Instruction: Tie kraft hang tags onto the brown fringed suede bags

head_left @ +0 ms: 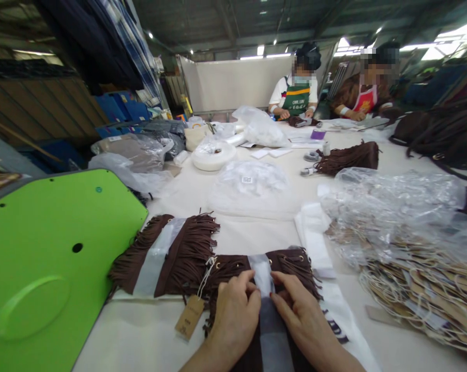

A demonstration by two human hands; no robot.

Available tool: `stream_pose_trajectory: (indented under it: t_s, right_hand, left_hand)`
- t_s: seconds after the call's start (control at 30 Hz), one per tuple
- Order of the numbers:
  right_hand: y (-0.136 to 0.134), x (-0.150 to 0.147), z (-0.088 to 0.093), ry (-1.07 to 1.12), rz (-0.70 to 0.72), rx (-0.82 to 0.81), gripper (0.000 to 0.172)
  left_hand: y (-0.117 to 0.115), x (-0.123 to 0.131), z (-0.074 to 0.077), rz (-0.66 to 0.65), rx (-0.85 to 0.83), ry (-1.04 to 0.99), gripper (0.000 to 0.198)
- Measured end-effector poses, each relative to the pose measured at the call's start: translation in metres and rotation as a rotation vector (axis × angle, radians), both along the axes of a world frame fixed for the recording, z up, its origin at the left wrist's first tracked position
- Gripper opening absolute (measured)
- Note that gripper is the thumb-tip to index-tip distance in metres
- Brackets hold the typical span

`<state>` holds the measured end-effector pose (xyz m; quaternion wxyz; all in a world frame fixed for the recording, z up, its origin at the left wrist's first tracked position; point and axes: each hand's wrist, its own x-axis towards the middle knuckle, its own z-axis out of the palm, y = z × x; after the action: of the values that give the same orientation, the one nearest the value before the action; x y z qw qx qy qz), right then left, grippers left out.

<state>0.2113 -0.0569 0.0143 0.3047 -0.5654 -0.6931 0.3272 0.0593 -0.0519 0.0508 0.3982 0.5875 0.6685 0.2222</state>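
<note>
A brown fringed bag (289,257) with small metal eyelets lies right in front of me, a greyish translucent wrapping strip (271,325) running lengthwise over it. My left hand (235,305) is closed, its curled fingers and thumb at the strip's left edge. From the other side, my right hand (301,307) pinches the strip's right edge between thumb and fingers. A tan paper tag (190,317) hangs by white string beside the bag's left side. Left of it rests a second brown fringed bag (175,253), banded with a similar strip. My hands and the frame's bottom edge hide much of the nearer bag.
A bright green board (62,248) stands at the left. Tan tags with white strings (423,294) and clear plastic bags (396,201) heap up at the right. Beyond are a white tape roll (213,156) and another fringed bag (349,157). Two people work across the table.
</note>
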Motion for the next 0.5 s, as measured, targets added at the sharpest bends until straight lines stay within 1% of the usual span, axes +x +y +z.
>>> stream_pose_trajectory:
  t_s: [0.07, 0.1, 0.13, 0.2, 0.27, 0.33, 0.4, 0.5]
  right_hand:
    - [-0.002, 0.001, -0.001, -0.035, -0.024, 0.062, 0.027]
    - [-0.003, 0.002, -0.002, -0.063, -0.047, 0.11, 0.027]
    - [-0.005, 0.003, -0.004, -0.092, -0.071, 0.164, 0.027]
    - [-0.008, 0.004, -0.007, -0.143, -0.112, 0.27, 0.028]
    - [-0.01, 0.005, -0.01, -0.16, -0.132, 0.32, 0.029]
    - [-0.011, 0.006, -0.013, -0.125, -0.121, 0.292, 0.027]
    - [-0.011, 0.008, -0.015, -0.06, -0.112, 0.214, 0.025]
    - [-0.01, 0.012, -0.016, -0.003, -0.142, 0.136, 0.024]
  left_hand:
    - [0.002, -0.001, 0.0, 0.051, -0.116, -0.21, 0.034]
    - [0.003, -0.001, -0.001, 0.069, -0.158, -0.264, 0.035]
    - [0.004, 0.0, -0.003, 0.082, -0.18, -0.273, 0.036]
    - [0.006, 0.003, -0.008, 0.1, -0.194, -0.223, 0.039]
    - [0.008, 0.007, -0.013, 0.116, -0.182, -0.156, 0.038]
    - [0.011, 0.012, -0.017, 0.14, -0.167, -0.112, 0.03]
    - [0.014, 0.016, -0.019, 0.163, -0.164, -0.088, 0.021]
    - [0.016, 0.017, -0.022, 0.187, -0.183, -0.107, 0.015]
